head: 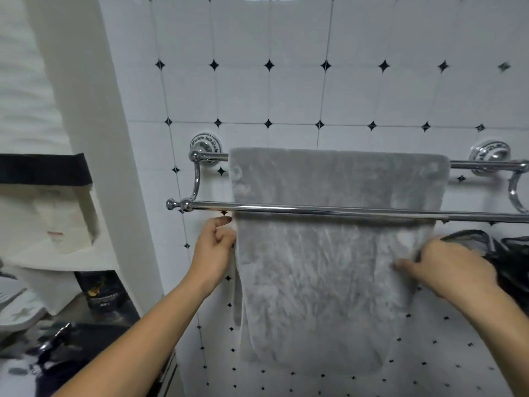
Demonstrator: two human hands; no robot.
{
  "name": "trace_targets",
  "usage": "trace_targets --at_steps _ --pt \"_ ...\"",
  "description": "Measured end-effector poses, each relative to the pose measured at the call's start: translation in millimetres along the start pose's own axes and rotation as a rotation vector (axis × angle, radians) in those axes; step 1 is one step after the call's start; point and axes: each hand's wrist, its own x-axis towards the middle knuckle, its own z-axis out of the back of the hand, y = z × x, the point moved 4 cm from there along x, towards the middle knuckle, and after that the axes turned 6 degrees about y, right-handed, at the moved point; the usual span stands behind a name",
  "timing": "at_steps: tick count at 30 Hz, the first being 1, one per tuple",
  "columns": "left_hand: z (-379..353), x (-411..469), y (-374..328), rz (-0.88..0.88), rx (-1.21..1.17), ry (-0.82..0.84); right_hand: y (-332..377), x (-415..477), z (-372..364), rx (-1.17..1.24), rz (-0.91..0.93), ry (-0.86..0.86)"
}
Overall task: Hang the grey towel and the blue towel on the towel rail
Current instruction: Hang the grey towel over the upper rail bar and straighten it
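Both hands are on the grey towel (329,267), one at each side edge below the front bar of the towel rail (343,211). Left hand (213,247) is curled closed, pinching the towel's left edge just under that bar; right hand (446,267) is closed over the right edge, thumb lying on the front of the cloth, a little lower than the left.

Taking the rail as landmark: the towel is draped over the rear, higher bar, passes behind the front bar and hangs well below it, its long axis vertical and its width filling most of the rail between the two wall mounts. It looks close to settled, so the present step is probably evening it out. No blue towel can be picked out; the front bar is bare and would be the likely place for it. Which hand is nearer to it cannot be told.

Behind the rail is a white tiled wall (286,90) with small black diamond insets. Left of the rail a white wall corner projects, with shelves (48,196) beyond. Right of the rail and just below it, a dark bag-like object (506,259) sits partly hidden by the right hand.
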Motion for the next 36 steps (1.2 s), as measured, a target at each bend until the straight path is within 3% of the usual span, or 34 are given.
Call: trace_targets --at_steps 3,6,9,14,17,21,26,29,32,36 --pt "-11.0 -22.6 41.1 0.152 0.064 0.133 41.5 -20.9 -19.8 -0.129 0.093 0.083" --pt "-29.5 -49.3 86.4 0.311 0.145 0.345 108.2 -45.2 -86.1 -0.016 0.329 0.384" --pt "-42.6 -72.9 118.4 0.41 0.167 0.471 168.8 -68.6 -159.6 0.048 0.46 0.53" --pt "-40.4 -95.0 148.3 0.502 0.01 0.44 201.6 -80.2 -239.3 0.108 0.456 0.498" --pt "-33.9 -105.9 163.9 0.511 0.044 0.453 193.9 -87.7 -262.1 0.16 0.407 0.502" --pt "-33.4 -128.7 185.0 0.558 0.067 0.519 182.8 -91.3 -269.8 0.665 0.349 0.716" --pt "-30.3 -149.1 194.9 0.619 -0.103 0.275 172.8 -92.5 -259.2 1.082 0.19 0.899" --pt "-36.4 -158.3 188.8 0.654 -0.35 0.122 180.1 -103.0 -263.3 1.063 0.221 0.957" --pt "-43.3 -168.5 175.8 0.559 -0.519 0.058 185.8 -113.6 -264.7 1.064 0.262 0.912" --pt "-48.3 -184.5 176.0 0.535 -0.38 -0.077 168.1 -124.1 -261.7 1.111 0.358 0.869"
